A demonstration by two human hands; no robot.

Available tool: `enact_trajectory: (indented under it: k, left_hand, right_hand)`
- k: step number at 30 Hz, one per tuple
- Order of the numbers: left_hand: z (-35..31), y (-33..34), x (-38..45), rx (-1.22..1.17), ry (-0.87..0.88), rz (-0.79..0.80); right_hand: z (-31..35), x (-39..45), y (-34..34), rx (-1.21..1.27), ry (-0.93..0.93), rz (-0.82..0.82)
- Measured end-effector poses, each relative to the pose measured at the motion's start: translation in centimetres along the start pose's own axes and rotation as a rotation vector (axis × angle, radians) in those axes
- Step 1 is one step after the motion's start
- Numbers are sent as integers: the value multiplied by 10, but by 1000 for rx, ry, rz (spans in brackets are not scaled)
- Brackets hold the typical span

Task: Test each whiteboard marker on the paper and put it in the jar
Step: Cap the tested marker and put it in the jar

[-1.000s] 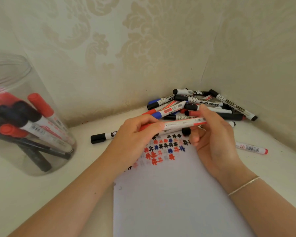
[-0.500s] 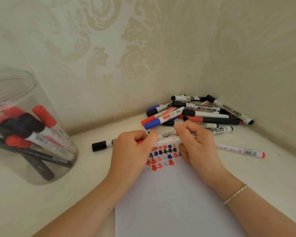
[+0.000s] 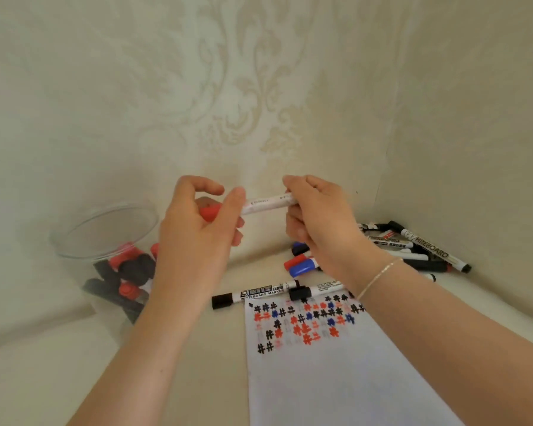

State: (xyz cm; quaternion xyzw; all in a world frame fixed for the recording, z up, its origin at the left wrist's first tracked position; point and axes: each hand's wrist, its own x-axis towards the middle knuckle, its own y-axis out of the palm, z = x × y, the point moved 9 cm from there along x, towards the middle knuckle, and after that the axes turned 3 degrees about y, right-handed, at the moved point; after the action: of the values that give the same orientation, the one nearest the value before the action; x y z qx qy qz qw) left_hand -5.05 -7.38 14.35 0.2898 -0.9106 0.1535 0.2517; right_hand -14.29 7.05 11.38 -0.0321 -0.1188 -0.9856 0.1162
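Both hands hold one red whiteboard marker (image 3: 266, 203) level in the air in front of the wall. My left hand (image 3: 197, 229) grips its red cap end. My right hand (image 3: 317, 219) grips the white barrel at the other end. Below them lies the white paper (image 3: 336, 379) with rows of black, red and blue test marks along its top. The clear jar (image 3: 105, 232) stands at the left, with several red and black markers inside. A pile of markers (image 3: 413, 250) lies in the right corner.
Two black markers (image 3: 259, 293) lie end to end just above the paper's top edge. Red and blue caps (image 3: 300, 264) poke out beside my right wrist. Patterned walls close the space behind and on the right.
Both hands have lifted the red marker from just above the paper up into the air. The camera has tilted upward, so the jar and paper sit lower in view.
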Motion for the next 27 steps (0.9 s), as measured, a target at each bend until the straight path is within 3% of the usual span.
enact_trajectory:
  k: [5, 8, 12, 13, 15, 16, 18, 20, 24, 27]
  left_hand:
    - [-34, -59, 21, -48, 94, -209]
    - [-42, -81, 24, -70, 152, -271]
    - [-53, -111, 23, -62, 272, -318]
    - [-56, -121, 22, -43, 313, -349]
    - [-62, -136, 20, 38, 403, -407]
    - [-62, -139, 19, 104, 442, -422]
    - [-62, -137, 19, 262, 499, -414]
    - [-59, -128, 20, 412, 520, -370]
    - [-40, -105, 27, 665, 449, -197]
    - [-11, -90, 38, 840, 250, 8]
  right_hand:
    - [-10, 5, 71, 291, 145, 133]
    - [-13, 0, 105, 306, 222, 222]
    - [-22, 3, 103, -23, 179, 175]
    - [-25, 5, 94, -222, 109, 149]
    - [-37, 6, 84, -935, -104, 182]
    - [-55, 4, 84, -1268, -166, 266]
    - [-96, -4, 79, -1657, -166, 462]
    - [-120, -14, 77, -1755, -132, 551]
    - [-127, -13, 88, -1771, -279, 558]
    - [-108, 1, 88, -1463, -325, 447]
